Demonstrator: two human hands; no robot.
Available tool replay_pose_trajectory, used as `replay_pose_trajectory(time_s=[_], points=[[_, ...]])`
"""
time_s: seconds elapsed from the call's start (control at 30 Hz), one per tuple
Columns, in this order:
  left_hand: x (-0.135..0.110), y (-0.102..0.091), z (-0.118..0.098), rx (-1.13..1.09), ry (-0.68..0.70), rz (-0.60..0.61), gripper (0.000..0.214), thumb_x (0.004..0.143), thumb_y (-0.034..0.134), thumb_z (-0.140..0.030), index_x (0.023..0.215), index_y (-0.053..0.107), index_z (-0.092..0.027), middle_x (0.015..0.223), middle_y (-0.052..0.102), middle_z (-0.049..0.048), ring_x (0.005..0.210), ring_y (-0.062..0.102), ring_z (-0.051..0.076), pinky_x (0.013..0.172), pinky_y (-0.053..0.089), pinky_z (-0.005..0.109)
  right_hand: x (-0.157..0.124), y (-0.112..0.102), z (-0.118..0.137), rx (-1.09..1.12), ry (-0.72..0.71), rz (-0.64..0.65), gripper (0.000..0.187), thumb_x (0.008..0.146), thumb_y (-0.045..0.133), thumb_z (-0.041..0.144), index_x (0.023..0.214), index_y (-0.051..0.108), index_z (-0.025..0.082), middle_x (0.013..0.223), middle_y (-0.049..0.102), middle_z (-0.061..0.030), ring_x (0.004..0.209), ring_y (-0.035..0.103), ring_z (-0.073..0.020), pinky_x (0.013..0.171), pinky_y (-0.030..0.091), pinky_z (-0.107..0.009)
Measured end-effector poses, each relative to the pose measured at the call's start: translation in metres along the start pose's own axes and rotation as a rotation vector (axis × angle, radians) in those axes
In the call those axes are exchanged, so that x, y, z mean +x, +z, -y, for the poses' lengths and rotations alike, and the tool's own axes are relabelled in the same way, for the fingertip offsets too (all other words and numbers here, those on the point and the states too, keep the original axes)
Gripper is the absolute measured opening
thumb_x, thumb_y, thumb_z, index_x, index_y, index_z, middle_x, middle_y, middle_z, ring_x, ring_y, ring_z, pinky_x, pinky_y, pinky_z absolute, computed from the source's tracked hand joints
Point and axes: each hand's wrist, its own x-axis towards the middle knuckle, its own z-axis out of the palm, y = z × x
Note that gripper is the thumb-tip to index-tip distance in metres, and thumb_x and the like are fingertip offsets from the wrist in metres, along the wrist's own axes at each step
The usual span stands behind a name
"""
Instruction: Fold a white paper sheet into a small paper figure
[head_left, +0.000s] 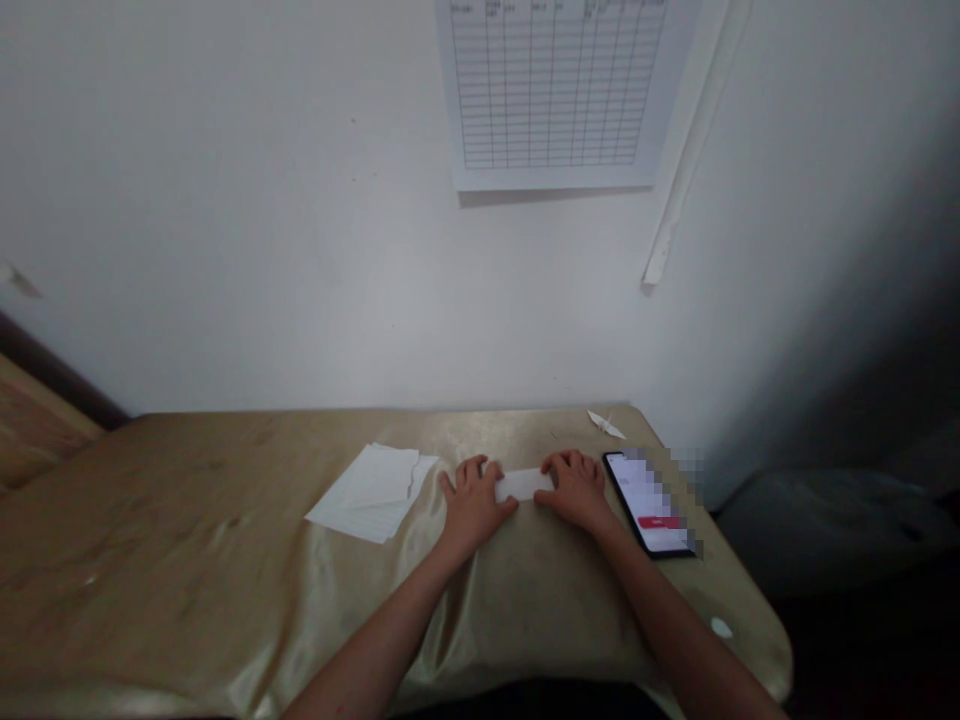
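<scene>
A narrow white strip of paper (pixel 525 485), seemingly folded, lies across the cloth between my two hands. My left hand (pixel 474 505) grips its left end, thumb at the near edge and fingers at the far side. At the right end, my right hand (pixel 579 492) holds the strip the same way, its thumb along the near edge. The fingers cover both ends of the paper. Left of my left hand rests a loose stack of white paper sheets (pixel 367 495), the top one with a torn edge.
A gold satin cloth (pixel 225 590) with wrinkles covers the table. Beside my right hand lies a phone (pixel 637 505) with its screen lit. A small folded paper piece (pixel 606 425) sits near the wall, and a white scrap (pixel 721 628) at the right edge. A printed chart (pixel 555 100) hangs above.
</scene>
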Motion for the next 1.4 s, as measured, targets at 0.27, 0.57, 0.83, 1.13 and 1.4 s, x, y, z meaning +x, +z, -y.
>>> replay_pose_trajectory(time_s=[0.27,0.57,0.83,1.13,1.4], points=[[0.0,-0.012,0.007,-0.006,0.013,0.068,0.04,0.081,0.062,-0.039,0.12,0.063,-0.031,0.153,0.046,0.0072,0.145,0.034,0.032,0.118,0.01,0.072,0.001,-0.008,-0.006,0.035,0.002,0.042,0.041,0.071,0.07,0.034,0.112,0.066,0.032,0.129,0.054,-0.0044,0.13,0.043,-0.0307,0.114,0.021,-0.048],[0.002,-0.023,0.018,-0.009,0.052,0.124,0.044,0.08,0.062,-0.034,0.124,0.064,-0.037,0.155,0.046,0.0027,0.147,0.032,0.032,0.118,0.013,0.071,0.006,-0.013,-0.016,0.019,-0.017,0.107,0.043,0.074,0.066,0.028,0.117,0.066,0.035,0.132,0.054,-0.0026,0.131,0.045,-0.0277,0.112,0.026,-0.045],[-0.001,-0.024,0.02,-0.018,0.084,0.097,0.042,0.082,0.061,-0.033,0.124,0.066,-0.037,0.155,0.048,0.0024,0.147,0.032,0.032,0.119,0.012,0.071,0.007,-0.009,-0.023,0.024,-0.052,0.099,0.043,0.081,0.06,0.026,0.121,0.066,0.04,0.134,0.054,-0.0014,0.134,0.042,-0.0277,0.115,0.024,-0.049],[-0.003,-0.013,0.006,0.021,0.063,0.006,0.04,0.084,0.064,-0.051,0.118,0.065,-0.03,0.15,0.049,0.0086,0.142,0.036,0.036,0.116,0.013,0.075,-0.002,-0.007,-0.012,-0.006,-0.06,0.033,0.044,0.081,0.068,0.053,0.122,0.065,0.035,0.133,0.053,-0.0055,0.133,0.042,-0.0315,0.114,0.023,-0.05],[-0.005,0.001,-0.007,0.066,0.036,-0.063,0.052,0.084,0.061,-0.059,0.124,0.062,-0.025,0.147,0.049,0.0139,0.142,0.034,0.039,0.118,0.01,0.074,-0.007,0.004,-0.003,-0.066,-0.067,-0.075,0.052,0.076,0.072,0.058,0.118,0.064,0.029,0.13,0.055,-0.0089,0.128,0.044,-0.0335,0.114,0.022,-0.05]])
